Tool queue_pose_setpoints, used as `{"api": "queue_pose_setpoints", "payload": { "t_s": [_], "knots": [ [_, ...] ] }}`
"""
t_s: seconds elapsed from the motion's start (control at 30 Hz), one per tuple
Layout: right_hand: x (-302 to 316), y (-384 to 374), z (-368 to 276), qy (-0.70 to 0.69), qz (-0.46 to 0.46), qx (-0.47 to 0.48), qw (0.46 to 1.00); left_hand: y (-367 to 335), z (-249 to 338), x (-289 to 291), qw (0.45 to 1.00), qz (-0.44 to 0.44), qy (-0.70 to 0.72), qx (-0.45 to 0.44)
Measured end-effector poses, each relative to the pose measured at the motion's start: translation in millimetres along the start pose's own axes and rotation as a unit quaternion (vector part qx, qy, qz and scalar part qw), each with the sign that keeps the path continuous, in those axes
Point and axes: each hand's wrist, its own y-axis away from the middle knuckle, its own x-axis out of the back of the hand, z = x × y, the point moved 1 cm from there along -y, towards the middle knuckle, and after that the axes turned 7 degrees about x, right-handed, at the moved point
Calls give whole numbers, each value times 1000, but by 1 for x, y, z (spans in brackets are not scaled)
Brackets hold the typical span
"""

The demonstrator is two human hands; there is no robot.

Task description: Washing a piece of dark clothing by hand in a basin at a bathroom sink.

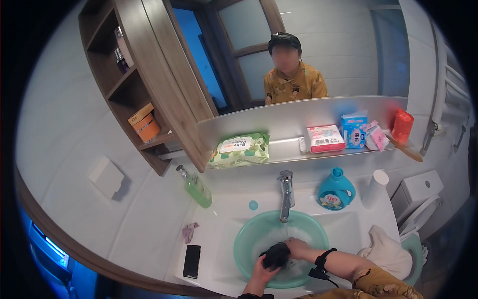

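Note:
Over a light green basin (322, 234) set in the white sink, both my hands grip a dark, bunched-up piece of black cloth (275, 255); its exact kind does not show. My left hand (265, 271) is wrapped round its near left side. The fingers of my right hand (297, 247) are closed at its right edge, partly hidden. Sudsy water (294, 269) lies in the basin below the cloth. A chrome faucet (286, 194) stands just beyond, and a thin stream seems to run from its spout close to my right hand.
Left of the basin are a black phone (192, 261), a small purplish cloth (189, 232) and a green bottle (196, 188). A blue detergent jug (336, 192) and white bottle (377, 188) stand back right. A pale cloth (386, 254) hangs at the right edge. Packages line the mirror shelf (286, 155).

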Motion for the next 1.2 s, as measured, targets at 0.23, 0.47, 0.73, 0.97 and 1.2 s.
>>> {"api": "queue_pose_setpoints", "payload": {
  "t_s": [0.23, 0.47, 0.73, 0.97, 1.2],
  "knots": [
    [-42, 16, -5, 201, 57, 34, 977, -25, -6, 19, 996, 37, -77, 7],
    [-37, 12, -9, -155, -12, 122, 980, -8, -34, -9, 999, 24, -21, 29],
    [10, 78, -88, 22, 211, 334, 918, 35, -25, -24, 984, -134, 19, -114],
    [-11, 43, -57, 0, 188, 276, 943, -16, -26, -25, 988, -73, 135, -32],
    [-5, 14, 4, -109, 46, -80, 990, 1, -30, -18, 995, -2, -22, -95]
  ]
}}
